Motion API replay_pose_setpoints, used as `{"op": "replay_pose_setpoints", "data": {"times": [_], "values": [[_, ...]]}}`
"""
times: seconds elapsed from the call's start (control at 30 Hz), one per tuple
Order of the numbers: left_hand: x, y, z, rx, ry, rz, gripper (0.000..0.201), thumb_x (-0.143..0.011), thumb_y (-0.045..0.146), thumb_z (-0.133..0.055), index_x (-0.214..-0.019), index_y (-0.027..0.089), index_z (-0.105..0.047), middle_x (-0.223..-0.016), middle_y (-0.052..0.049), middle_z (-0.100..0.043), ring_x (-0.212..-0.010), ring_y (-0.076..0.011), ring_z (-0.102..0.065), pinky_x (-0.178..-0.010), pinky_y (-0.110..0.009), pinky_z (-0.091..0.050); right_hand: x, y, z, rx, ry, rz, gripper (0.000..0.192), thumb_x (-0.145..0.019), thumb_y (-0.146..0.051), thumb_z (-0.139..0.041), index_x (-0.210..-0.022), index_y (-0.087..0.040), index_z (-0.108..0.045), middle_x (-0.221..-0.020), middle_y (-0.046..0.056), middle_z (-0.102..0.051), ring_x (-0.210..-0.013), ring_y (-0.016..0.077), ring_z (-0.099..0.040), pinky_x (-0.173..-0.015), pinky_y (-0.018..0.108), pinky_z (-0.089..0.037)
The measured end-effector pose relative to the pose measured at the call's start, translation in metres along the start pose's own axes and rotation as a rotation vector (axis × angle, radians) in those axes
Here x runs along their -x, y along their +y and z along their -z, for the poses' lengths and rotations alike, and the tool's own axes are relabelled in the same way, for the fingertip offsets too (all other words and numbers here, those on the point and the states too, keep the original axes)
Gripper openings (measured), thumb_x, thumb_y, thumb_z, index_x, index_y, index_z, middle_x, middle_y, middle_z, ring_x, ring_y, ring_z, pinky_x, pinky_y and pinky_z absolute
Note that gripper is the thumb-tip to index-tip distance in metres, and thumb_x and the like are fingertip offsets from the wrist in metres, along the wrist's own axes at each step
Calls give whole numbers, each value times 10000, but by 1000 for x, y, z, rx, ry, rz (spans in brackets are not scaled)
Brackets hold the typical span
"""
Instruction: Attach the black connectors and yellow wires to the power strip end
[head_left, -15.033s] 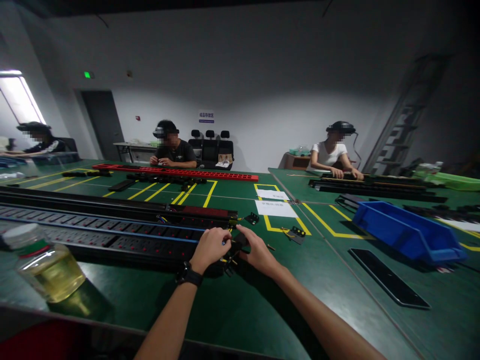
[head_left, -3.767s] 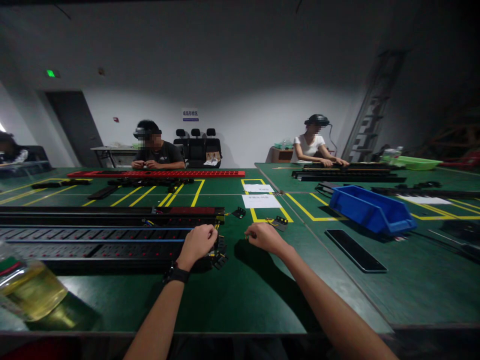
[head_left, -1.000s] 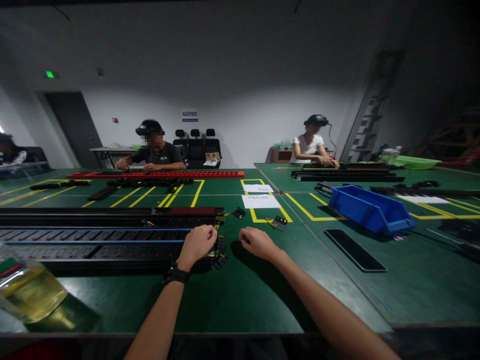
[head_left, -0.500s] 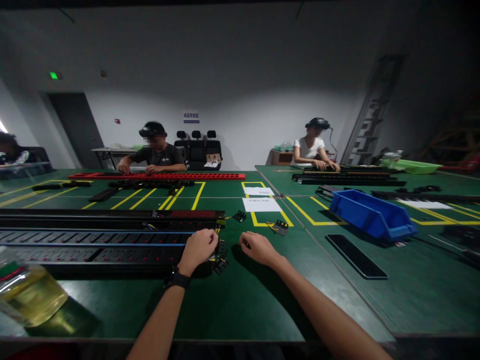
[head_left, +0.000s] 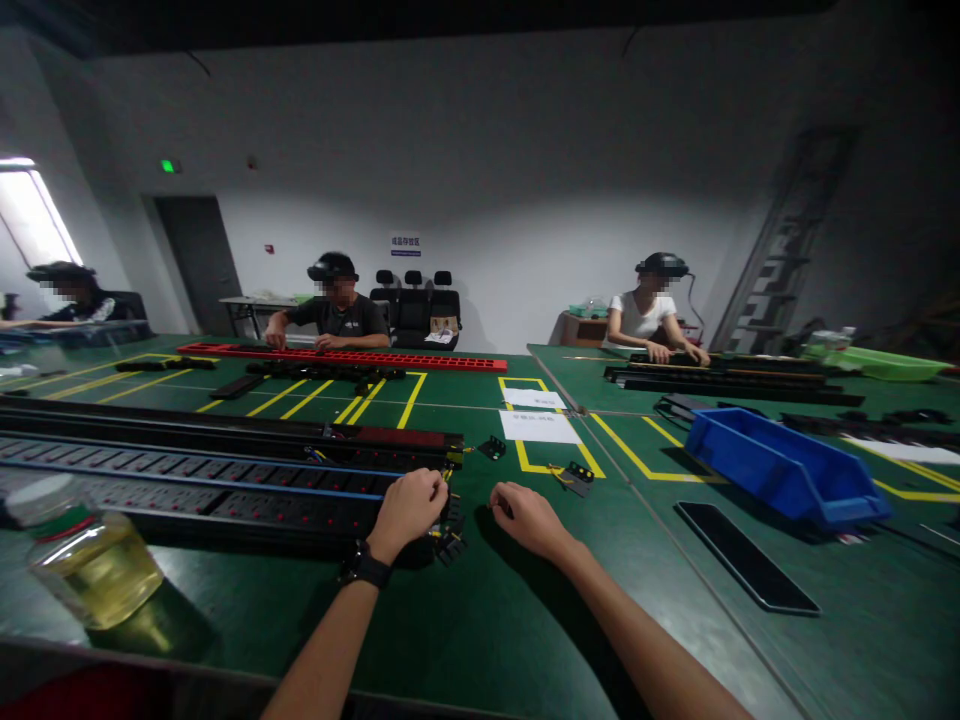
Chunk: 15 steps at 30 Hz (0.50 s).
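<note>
My left hand (head_left: 411, 512), a dark watch on its wrist, is closed at the right end of a long black rail assembly (head_left: 300, 512) with a blue strip and red dots. Its fingertips are hidden, near yellow wires and small black connector pieces (head_left: 451, 545). My right hand (head_left: 529, 517) is curled closed just above the green table (head_left: 480, 630), apart from the rail. Whatever its fingers may hold does not show. Beyond the hands lie two small black parts with yellow wires, one near the rail end (head_left: 492, 447) and another farther right (head_left: 577, 477).
A bottle of yellow liquid (head_left: 94, 570) stands at front left. On the right are a phone (head_left: 746, 555) and a blue bin (head_left: 780, 465). White paper sheets (head_left: 541, 427) lie mid-table. Across it, a person (head_left: 349, 315) works at a red rail (head_left: 450, 361), another (head_left: 651, 315) at black rails.
The view has shifted, so the scene sits lower and farther right. Both hands stay closed in nearly the same places beside the rail end.
</note>
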<state>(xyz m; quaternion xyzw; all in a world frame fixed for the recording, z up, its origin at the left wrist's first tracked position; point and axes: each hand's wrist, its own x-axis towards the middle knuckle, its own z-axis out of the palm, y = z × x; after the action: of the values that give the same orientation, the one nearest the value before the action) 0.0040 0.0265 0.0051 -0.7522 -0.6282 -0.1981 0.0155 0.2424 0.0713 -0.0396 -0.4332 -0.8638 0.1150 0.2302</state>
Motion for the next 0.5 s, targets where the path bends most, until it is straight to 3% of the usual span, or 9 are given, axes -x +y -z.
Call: {"op": "replay_pose_setpoints", "data": {"times": [0.5], "values": [[1,3,-2,-33,-13,6,258,-998,284,-448,-820,202,-617,-876,-36,-655,-814,-154,-636,-695,-259,-398,2,6,-9,-68,18,-45,99,-884,-167,-509,-882,-216,-596,-842,8,-642,-752,155,-578,-654,251,-326]]}}
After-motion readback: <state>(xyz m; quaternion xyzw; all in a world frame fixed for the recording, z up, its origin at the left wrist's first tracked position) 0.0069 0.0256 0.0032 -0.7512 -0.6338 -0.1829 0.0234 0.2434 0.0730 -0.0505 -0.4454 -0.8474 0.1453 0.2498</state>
